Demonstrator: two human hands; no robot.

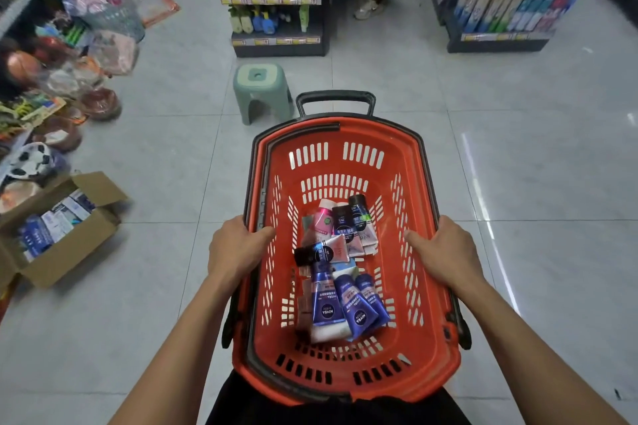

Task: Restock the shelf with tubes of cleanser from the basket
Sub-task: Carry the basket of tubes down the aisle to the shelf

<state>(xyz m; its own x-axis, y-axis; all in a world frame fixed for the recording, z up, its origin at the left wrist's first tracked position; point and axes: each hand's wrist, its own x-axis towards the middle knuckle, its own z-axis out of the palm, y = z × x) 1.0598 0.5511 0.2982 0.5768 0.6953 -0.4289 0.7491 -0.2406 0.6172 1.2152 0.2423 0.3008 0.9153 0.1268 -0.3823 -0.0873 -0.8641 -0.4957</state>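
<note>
You hold a red slotted plastic shopping basket (pixel 345 155) against your waist, your left hand (pixel 234 248) gripping its left rim and your right hand (pixel 445 248) gripping its right rim, thumbs hooked inside. On its floor lies a loose pile of cleanser tubes (pixel 340 269), dark blue ones nearest you and pink, white and black-capped ones farther away. Left on the tiled floor, an open brown cardboard box (pixel 69 252) holds blue and white packets; a dark shelf unit (pixel 276 0) of upright tubes stands ahead.

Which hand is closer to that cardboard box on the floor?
Left. The left hand grips the basket rim on the cardboard box's side; the right hand grips the far rim.
</note>
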